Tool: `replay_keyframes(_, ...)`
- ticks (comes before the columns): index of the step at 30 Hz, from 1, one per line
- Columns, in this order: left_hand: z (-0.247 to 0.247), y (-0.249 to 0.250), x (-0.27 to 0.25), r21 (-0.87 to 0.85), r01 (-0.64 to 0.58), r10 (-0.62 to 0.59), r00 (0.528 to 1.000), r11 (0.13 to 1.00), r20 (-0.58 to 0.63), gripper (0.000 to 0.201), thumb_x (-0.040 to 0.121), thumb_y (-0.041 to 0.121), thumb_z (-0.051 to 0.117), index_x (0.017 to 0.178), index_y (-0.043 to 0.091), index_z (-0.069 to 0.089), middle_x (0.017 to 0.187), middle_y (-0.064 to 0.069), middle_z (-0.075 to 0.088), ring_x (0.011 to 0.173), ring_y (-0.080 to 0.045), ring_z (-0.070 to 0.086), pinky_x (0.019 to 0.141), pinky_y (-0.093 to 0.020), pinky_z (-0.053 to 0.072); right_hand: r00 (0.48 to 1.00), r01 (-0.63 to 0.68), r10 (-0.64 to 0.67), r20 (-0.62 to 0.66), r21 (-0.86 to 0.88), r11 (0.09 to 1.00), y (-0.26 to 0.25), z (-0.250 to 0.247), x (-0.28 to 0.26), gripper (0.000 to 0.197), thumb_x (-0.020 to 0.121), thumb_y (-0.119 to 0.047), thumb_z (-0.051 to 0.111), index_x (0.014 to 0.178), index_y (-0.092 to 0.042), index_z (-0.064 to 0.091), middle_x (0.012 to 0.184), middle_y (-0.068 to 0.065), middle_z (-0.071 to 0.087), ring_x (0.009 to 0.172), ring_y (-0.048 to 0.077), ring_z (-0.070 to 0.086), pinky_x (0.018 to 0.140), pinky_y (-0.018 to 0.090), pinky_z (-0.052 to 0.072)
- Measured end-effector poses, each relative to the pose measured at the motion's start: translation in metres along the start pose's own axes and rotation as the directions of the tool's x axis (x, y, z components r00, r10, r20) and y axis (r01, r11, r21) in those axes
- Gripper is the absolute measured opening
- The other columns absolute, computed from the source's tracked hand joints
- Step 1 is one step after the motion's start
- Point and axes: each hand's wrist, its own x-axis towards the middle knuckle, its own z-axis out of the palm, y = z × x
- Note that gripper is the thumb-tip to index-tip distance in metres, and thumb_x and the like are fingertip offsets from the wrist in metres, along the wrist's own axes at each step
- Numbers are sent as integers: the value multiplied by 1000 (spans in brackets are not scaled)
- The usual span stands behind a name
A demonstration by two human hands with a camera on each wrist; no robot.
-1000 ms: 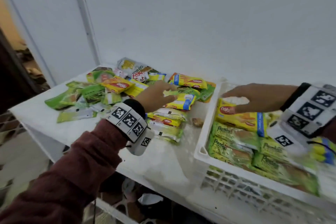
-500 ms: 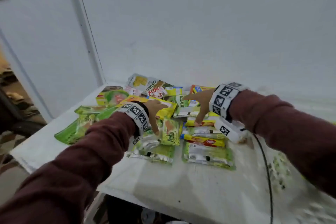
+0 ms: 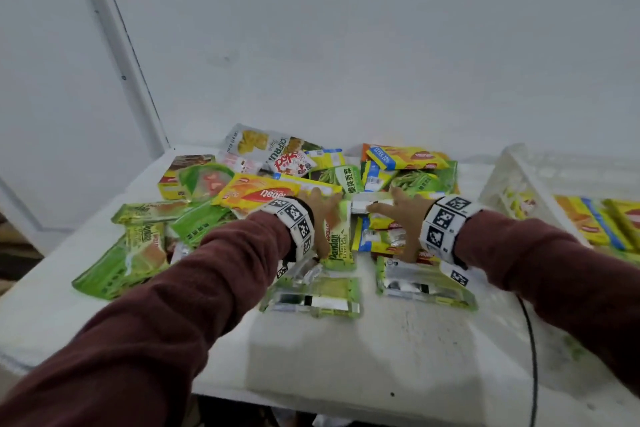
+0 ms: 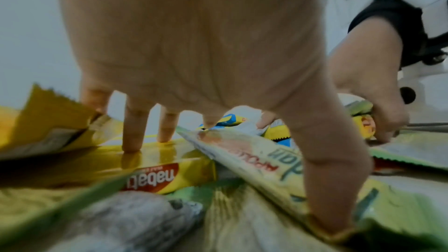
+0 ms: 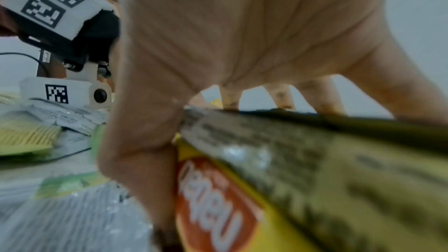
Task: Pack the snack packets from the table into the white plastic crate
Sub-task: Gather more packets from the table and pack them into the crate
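Snack packets (image 3: pixel 263 198) lie heaped on the white table (image 3: pixel 381 350). My left hand (image 3: pixel 323 225) spans a green Pandan packet (image 3: pixel 337 246) lengthwise. In the left wrist view the thumb (image 4: pixel 327 217) presses its near end, the index finger its far end, and the packet (image 4: pixel 254 152) is tilted up. Two other fingers touch a yellow nabati packet (image 4: pixel 169 175). My right hand (image 3: pixel 394 222) grips a small stack: a silver-backed packet (image 5: pixel 290 150) over a yellow nabati packet (image 5: pixel 213 208), thumb at one edge, fingers at the other. The white crate (image 3: pixel 502 180) stands at the right.
Two green packets (image 3: pixel 311 298) (image 3: pixel 422 284) lie silver side up just in front of my hands. Yellow and green packets (image 3: pixel 595 222) fill the crate. A black cable (image 3: pixel 533 340) runs over the table's right part. A white wall rises close behind the pile.
A second ago my right hand lay on a packet in the crate. It has crossed left to the pile, and both hands have since come down around packets there.
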Motion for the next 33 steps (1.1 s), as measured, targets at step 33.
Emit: replay_keyframes(33,-20,-34,63,85,-14,11,999,996,32,123,39,64,75,144,37,19,157,0,4,143,-27,11,114,-53,21,985,2,23,-172,146,989,14,8,4,72,80,-26,64,140,-39,26,125,10,37,98,29,58,81,39,53)
